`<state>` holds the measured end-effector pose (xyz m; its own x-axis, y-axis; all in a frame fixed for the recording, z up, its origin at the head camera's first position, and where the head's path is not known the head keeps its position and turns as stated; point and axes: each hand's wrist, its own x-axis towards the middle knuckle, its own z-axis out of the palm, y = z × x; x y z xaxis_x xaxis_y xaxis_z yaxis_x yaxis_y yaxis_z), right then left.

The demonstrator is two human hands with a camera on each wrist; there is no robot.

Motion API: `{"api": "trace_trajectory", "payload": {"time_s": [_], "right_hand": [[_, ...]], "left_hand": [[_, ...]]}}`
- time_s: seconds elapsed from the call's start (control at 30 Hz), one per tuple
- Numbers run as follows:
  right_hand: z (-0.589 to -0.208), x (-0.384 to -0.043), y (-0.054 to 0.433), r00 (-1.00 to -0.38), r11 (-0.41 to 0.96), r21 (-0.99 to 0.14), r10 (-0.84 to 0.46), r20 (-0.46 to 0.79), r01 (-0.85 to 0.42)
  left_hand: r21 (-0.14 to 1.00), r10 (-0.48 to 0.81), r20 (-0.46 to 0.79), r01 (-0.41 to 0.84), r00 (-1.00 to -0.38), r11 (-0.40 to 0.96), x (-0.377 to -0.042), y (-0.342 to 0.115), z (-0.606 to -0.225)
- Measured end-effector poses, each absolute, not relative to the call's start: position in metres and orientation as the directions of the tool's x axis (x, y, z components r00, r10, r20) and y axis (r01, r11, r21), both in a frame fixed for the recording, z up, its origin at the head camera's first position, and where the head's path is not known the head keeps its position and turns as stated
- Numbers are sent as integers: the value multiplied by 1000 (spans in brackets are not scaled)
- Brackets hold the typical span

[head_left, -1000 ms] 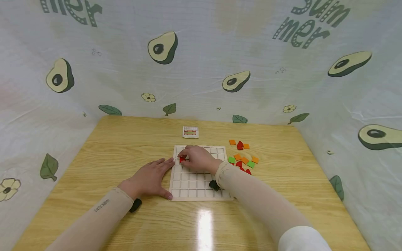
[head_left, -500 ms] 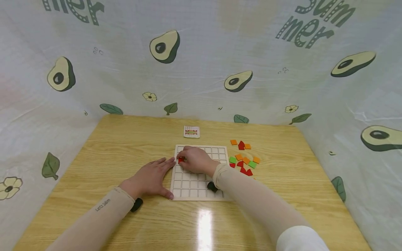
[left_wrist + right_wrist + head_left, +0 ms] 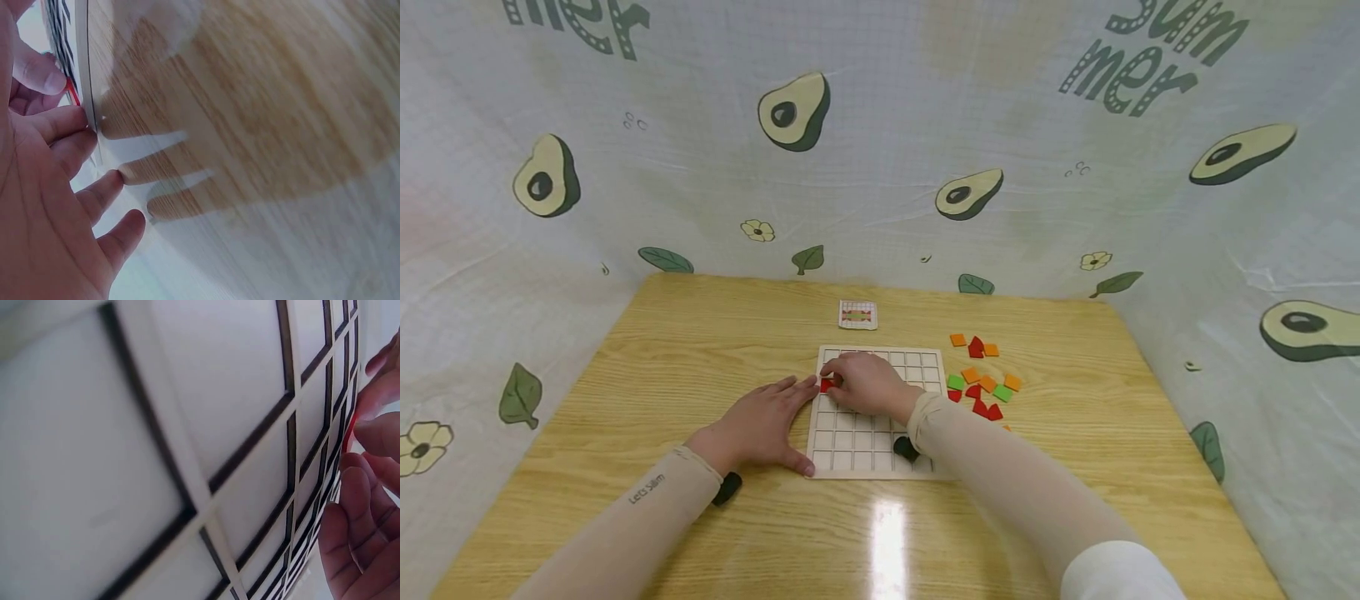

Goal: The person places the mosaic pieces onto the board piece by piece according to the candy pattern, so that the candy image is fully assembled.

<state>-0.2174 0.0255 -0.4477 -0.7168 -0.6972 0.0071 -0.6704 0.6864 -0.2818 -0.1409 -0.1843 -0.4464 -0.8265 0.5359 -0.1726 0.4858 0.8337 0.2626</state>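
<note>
A pale gridded board (image 3: pixel 853 442) lies on the table in front of me. My left hand (image 3: pixel 760 429) is spread flat at its left side, fingertips and thumb touching the edge; the left wrist view shows these fingers (image 3: pixel 100 194) nearly straight. Over the upper left of the grid, my right hand (image 3: pixel 871 383) pinches a red tile (image 3: pixel 827 385) at the leftmost column. Only a red sliver of this tile (image 3: pixel 349 434) shows under the thumb in the right wrist view. The right palm and forearm hide part of the board.
Right of the board lie loose orange tiles (image 3: pixel 988 383), green tiles (image 3: pixel 1002 393) and red tiles (image 3: pixel 976 347). A small pattern card (image 3: pixel 857 315) sits behind the board. Patterned cloth (image 3: pixel 880 167) hangs around the table (image 3: pixel 730 325).
My right hand has shifted slightly left with the red tile, which now sits lower and closer to the board's left edge. The left hand stays in place.
</note>
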Motion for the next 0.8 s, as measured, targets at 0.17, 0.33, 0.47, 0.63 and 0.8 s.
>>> {"api": "trace_trajectory", "payload": {"time_s": [0.17,0.33,0.47,0.63,0.8], "right_hand": [[-446,-217,26,-718,685,-300,-696,-3,-664],[-442,-219,32,-722,691,-308,-692,-20,-654],[-434,-222,49,-738,703,-330,-675,-30,-630],[-424,-227,84,-757,722,-331,-653,-34,-608],[-419,-229,121,-774,743,-329,-631,-55,-582]], "left_hand": [[256,540,-176,492,-823,832,-141,-184,-446],[264,542,-178,490,-822,831,-141,-183,-444],[262,529,-185,477,-828,839,-141,-181,-444],[264,522,-198,467,-830,844,-141,-180,-441],[269,526,-208,468,-825,841,-141,-180,-441]]}}
